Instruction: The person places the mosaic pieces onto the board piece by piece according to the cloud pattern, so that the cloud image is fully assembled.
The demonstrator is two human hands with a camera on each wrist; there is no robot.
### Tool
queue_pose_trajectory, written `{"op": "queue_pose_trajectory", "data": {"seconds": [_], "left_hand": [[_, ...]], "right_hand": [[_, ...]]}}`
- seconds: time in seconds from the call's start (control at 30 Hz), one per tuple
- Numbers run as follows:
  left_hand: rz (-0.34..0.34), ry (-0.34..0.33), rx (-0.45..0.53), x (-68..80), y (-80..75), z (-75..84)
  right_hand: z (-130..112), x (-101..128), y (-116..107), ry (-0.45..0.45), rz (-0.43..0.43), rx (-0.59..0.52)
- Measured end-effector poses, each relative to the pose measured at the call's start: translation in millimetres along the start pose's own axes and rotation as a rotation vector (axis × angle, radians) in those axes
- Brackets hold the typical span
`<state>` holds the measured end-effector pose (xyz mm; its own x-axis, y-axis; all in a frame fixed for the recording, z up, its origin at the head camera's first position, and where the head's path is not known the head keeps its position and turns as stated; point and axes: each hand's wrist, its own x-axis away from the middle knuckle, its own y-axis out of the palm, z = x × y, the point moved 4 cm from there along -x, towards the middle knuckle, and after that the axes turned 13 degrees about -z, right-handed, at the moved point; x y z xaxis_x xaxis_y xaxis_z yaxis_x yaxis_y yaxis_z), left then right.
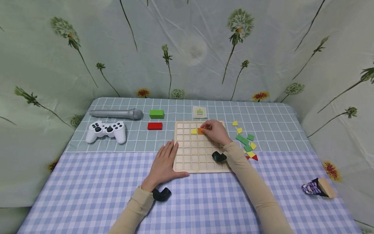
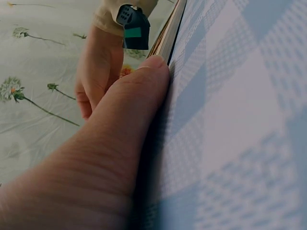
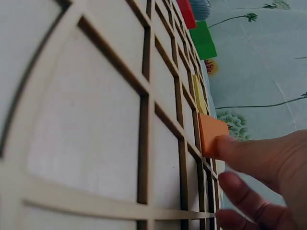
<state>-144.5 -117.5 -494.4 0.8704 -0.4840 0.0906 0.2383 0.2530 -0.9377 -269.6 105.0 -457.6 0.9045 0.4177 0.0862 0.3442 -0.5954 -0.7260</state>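
Observation:
A wooden grid board (image 1: pixel 191 157) lies on the table in the head view. My right hand (image 1: pixel 216 131) is over its far part, thumb and fingers at an orange square tile (image 1: pixel 200 131). In the right wrist view the thumb lies on the orange tile (image 3: pixel 213 136), which stands tilted at a grid cell; its far side is hidden. A yellow tile (image 1: pixel 194 131) sits in the cell just left of it. My left hand (image 1: pixel 163 164) rests at the board's near left corner, fingers straight along the left edge and thumb (image 2: pixel 144 81) along the near edge.
Loose green (image 1: pixel 242 139), yellow (image 1: pixel 253 145) and red tiles (image 1: pixel 255 157) lie right of the board. Behind it is a small pattern card (image 1: pixel 200 112). Leftward are green (image 1: pixel 156 114) and red blocks (image 1: pixel 155 126), a microphone (image 1: pixel 117 113) and a game controller (image 1: pixel 105 130). A figurine (image 1: pixel 311 188) lies far right.

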Motion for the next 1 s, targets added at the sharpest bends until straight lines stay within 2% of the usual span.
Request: {"op": "queue_pose_trajectory", "data": {"seconds": [0.27,0.37,0.53,0.67,0.8,0.9,1.0], "left_hand": [[-0.005,-0.007,-0.009,-0.2,-0.8,-0.2],[-0.003,-0.008,-0.008,-0.1,-0.8,-0.5],[-0.004,-0.004,-0.004,0.3,0.1,-0.3],[0.016,0.007,-0.003,0.8,0.3,0.1],[0.015,0.007,-0.003,0.9,0.8,-0.2],[0.008,0.006,-0.007,0.6,0.9,-0.2],[0.004,0.007,-0.005,0.7,0.2,0.2]], "right_hand": [[-3,2,1,-0.004,0.002,0.179],[-3,7,-2,-0.052,0.006,0.168],[8,23,-16,-0.096,0.036,0.055],[25,42,-37,-0.043,0.123,0.011],[48,59,-59,0.035,0.238,0.057],[63,70,-71,0.125,0.298,0.100],[74,80,-78,0.228,0.310,0.121]]}}
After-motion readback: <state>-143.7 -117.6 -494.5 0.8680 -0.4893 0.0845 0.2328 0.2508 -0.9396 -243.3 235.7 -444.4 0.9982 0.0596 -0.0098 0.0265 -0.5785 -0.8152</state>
